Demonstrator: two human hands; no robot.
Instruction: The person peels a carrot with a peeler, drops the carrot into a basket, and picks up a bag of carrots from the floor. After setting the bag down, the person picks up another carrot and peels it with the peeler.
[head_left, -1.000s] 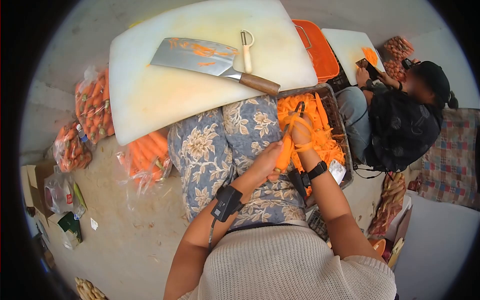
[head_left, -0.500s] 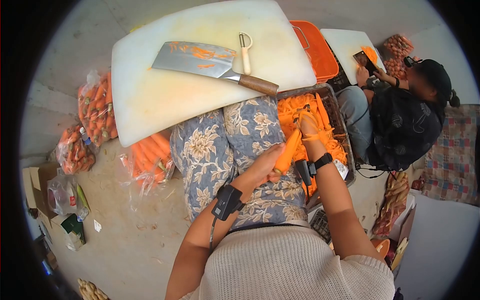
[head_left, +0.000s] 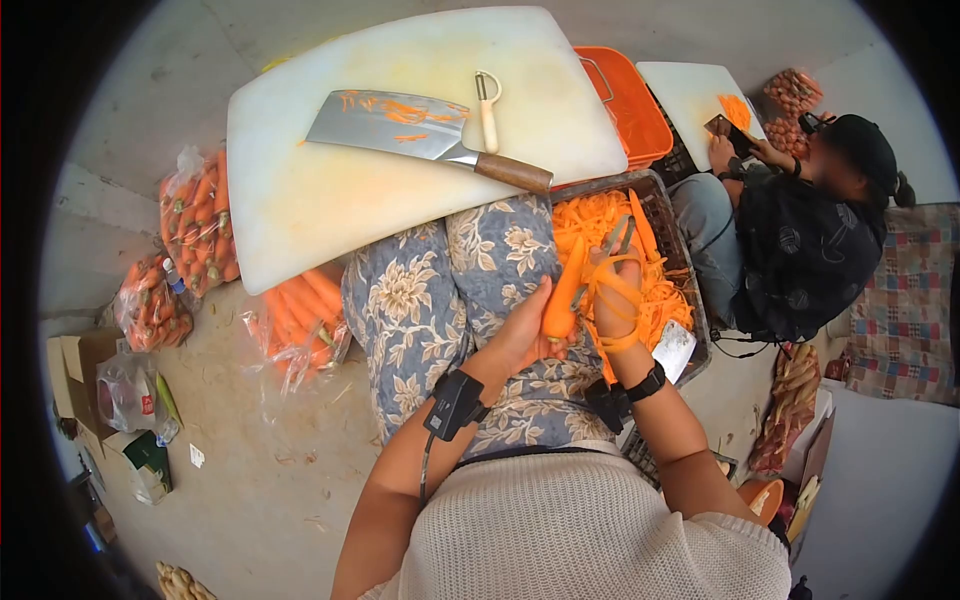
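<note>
My left hand [head_left: 530, 325] is closed round the thick end of a peeled carrot [head_left: 566, 290], which points up and away over my right thigh. Beside it, my right hand [head_left: 617, 300] is wrapped round a peeler [head_left: 622, 232], its blade end showing beyond the fingers and a little apart from the carrot. Orange peel strips drape over that hand. Beneath is a dark crate [head_left: 683, 240] filled with carrot shavings [head_left: 660, 310]. A white cutting board [head_left: 290, 200] over my knees bears a cleaver [head_left: 385, 125] with orange shreds and a second peeler [head_left: 488, 115].
Bags of carrots [head_left: 200, 220] lie at the left, another bag [head_left: 300, 315] by my leg. An orange bin [head_left: 640, 110] stands beyond the crate. At the right a co-worker [head_left: 810, 230] cuts carrot on another white board [head_left: 690, 85].
My right hand has drawn back toward me, with the peeler clear of the carrot and more peel strips over the hand. The carrot now points more steeply away from me.
</note>
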